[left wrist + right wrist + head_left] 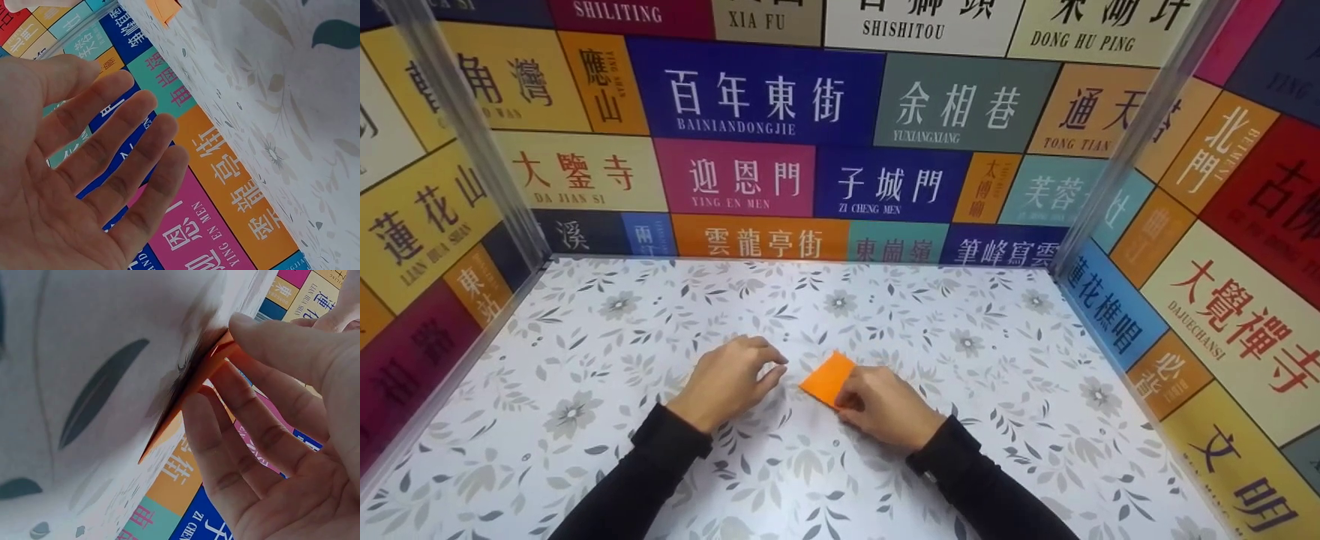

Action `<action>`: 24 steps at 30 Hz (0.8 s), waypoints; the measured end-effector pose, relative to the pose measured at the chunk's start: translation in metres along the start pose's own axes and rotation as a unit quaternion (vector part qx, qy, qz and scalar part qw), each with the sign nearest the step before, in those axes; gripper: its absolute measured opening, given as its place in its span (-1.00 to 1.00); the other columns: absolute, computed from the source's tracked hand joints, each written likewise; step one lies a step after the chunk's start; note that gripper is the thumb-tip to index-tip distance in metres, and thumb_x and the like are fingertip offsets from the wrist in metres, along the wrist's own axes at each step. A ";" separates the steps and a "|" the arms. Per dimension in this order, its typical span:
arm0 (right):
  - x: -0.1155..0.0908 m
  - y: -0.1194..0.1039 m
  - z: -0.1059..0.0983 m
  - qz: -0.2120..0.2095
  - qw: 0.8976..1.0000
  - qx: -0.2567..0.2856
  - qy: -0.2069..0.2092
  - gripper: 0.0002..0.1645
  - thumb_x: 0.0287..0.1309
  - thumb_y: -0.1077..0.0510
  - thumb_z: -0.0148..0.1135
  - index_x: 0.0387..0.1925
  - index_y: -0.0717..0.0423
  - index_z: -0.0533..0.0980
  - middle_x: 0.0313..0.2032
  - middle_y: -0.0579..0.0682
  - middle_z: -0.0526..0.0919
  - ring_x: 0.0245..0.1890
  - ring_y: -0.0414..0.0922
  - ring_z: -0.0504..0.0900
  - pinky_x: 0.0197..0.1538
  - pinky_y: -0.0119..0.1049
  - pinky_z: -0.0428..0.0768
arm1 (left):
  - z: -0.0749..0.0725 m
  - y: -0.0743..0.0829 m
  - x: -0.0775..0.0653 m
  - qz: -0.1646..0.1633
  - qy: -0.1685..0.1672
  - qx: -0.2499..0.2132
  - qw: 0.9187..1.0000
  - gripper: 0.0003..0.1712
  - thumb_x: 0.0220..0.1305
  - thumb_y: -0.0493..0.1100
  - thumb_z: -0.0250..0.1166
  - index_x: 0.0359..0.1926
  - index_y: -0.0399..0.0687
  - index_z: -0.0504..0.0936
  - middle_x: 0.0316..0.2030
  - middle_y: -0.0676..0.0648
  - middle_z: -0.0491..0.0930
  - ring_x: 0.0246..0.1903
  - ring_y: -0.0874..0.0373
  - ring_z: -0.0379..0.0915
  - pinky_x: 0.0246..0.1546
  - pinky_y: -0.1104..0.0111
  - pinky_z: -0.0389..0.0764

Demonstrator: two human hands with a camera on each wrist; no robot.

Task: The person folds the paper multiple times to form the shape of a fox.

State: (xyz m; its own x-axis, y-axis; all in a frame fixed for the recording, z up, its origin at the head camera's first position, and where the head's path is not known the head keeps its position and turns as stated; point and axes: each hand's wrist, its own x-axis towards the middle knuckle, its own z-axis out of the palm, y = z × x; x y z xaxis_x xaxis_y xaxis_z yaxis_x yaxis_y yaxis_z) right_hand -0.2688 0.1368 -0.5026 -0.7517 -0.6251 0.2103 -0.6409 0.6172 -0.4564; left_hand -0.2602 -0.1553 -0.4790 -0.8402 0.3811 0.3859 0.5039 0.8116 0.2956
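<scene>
A small folded piece of orange paper [823,379] lies on the patterned tabletop, with one corner pointing away from me. My right hand [889,405] pinches its right-hand corner between thumb and fingers. Seen from the right wrist, the paper [169,427] has layers that part slightly near the thumb, and its lower edge is close to the table. To the left of the paper, my left hand [731,379] hovers apart from it, holding nothing. The left wrist view shows that palm [62,191] bare, with the fingers loosely extended.
White tabletop [607,360] with grey flowers and leaves spreads around both hands. Upright panels printed with coloured place-name blocks enclose it: a back panel [755,90], a left panel [420,225] and a right panel [1222,315]. Clear strips [1125,161] run along the corners.
</scene>
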 end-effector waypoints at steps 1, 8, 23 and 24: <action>0.000 0.000 0.000 -0.001 1.000 -0.001 -0.002 -0.85 0.30 0.22 0.72 -0.12 0.10 0.90 -0.22 -0.01 0.85 -0.21 -0.18 0.77 -0.05 -0.33 0.82 | 0.000 0.000 0.000 -0.002 -0.003 -0.001 1.000 -0.85 0.54 -0.11 0.58 -0.01 -0.03 0.96 -0.04 -0.10 0.93 0.03 -0.13 0.88 0.10 -0.02 0.92; 0.002 0.002 -0.003 0.001 1.000 0.009 -0.004 -0.89 0.35 0.20 0.70 -0.13 0.08 0.90 -0.21 -0.03 0.87 -0.19 -0.15 0.80 0.00 -0.26 0.83 | 0.001 0.000 -0.001 -0.002 -0.010 -0.006 1.000 -0.85 0.54 -0.11 0.57 0.00 -0.03 0.96 -0.04 -0.10 0.92 0.04 -0.14 0.86 0.09 -0.04 0.92; 0.005 0.017 -0.010 0.069 0.995 0.000 0.066 -0.92 0.35 0.29 0.66 -0.15 0.13 0.91 -0.25 -0.03 0.87 -0.16 -0.10 0.82 0.07 -0.11 0.86 | 0.008 0.006 -0.002 0.026 0.001 0.011 1.000 -0.86 0.54 -0.11 0.58 -0.03 -0.04 0.96 -0.10 -0.08 0.92 -0.05 -0.12 0.88 0.00 -0.03 0.94; 0.006 0.018 -0.009 0.069 0.996 -0.003 0.064 -0.92 0.34 0.29 0.67 -0.16 0.12 0.91 -0.25 -0.03 0.86 -0.17 -0.11 0.81 0.06 -0.11 0.85 | 0.009 0.007 -0.002 0.028 0.002 0.014 1.000 -0.86 0.53 -0.11 0.58 -0.03 -0.05 0.96 -0.10 -0.08 0.92 -0.05 -0.11 0.88 -0.01 -0.02 0.94</action>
State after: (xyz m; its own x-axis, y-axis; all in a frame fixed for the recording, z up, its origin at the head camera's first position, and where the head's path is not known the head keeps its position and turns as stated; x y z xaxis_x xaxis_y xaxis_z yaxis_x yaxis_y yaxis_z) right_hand -0.2857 0.1486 -0.5018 -0.8463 -0.4678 0.2547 -0.5304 0.6967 -0.4829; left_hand -0.2562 -0.1462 -0.4855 -0.8098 0.4252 0.4042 0.5449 0.8005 0.2494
